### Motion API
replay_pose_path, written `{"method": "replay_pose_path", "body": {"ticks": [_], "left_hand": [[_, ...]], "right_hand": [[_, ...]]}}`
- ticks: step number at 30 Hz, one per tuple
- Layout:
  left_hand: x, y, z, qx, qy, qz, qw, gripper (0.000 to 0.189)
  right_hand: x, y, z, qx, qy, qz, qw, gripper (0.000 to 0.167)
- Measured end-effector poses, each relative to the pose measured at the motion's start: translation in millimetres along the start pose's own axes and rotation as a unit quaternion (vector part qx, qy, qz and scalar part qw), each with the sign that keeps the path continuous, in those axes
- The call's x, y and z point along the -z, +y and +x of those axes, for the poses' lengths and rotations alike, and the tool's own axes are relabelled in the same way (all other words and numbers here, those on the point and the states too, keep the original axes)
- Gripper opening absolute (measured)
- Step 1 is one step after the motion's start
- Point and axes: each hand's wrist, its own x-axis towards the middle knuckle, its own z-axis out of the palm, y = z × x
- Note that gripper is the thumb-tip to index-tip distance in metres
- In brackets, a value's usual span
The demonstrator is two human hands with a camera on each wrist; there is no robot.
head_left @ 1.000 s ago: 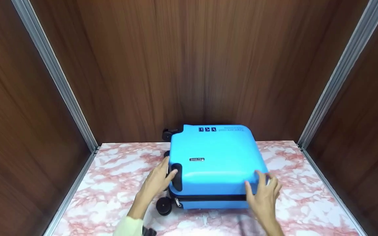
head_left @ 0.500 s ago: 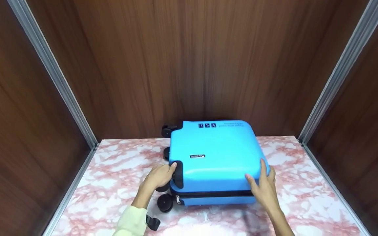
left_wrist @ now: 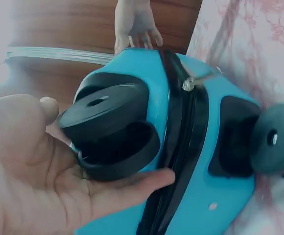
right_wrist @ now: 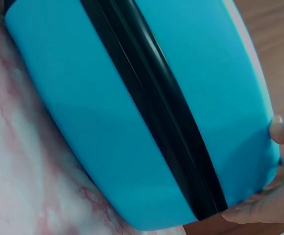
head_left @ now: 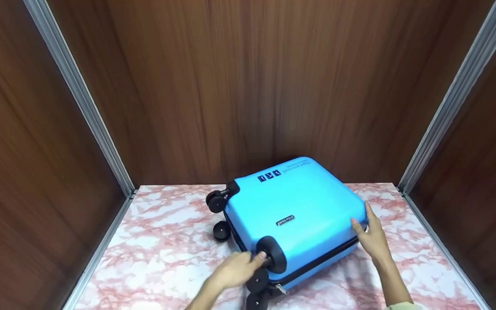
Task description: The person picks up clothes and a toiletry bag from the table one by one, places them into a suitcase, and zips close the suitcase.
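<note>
A bright blue hard-shell suitcase lies flat on the marbled surface, turned at an angle, with black wheels at its left end. My left hand grips its near left corner by a black caster wheel; in the left wrist view the thumb and a finger lie on either side of that wheel. At the near right corner my right hand holds the shell, thumb on top and fingers round the side. A black zipper band runs along the suitcase's side. A metal zipper pull hangs near the wheels.
A pink-and-white marbled tabletop extends around the suitcase. Brown wood-grain panels stand behind and at both sides, with metal strips along their corners. The suitcase's far edge is near the back panel.
The suitcase has turned: its near left corner swung toward me and rightward, its near right corner away to the right. My left hand closed on the wheel corner; both hands moved right with the case.
</note>
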Motion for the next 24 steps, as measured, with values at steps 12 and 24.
{"method": "replay_pose_path", "body": {"ticks": [12,24], "left_hand": [[64.4,-25.4,82.7,-0.078,0.222,0.004,0.9718,0.052],[76.7,-38.2,152.3,0.001,0.078,0.114,0.9904,0.082]], "right_hand": [[-64,-36,-51.0,-0.067,0.056,0.03,0.9957,0.099],[-72,-35,-54.1,-0.078,0.041,0.061,0.9942,0.104]]}}
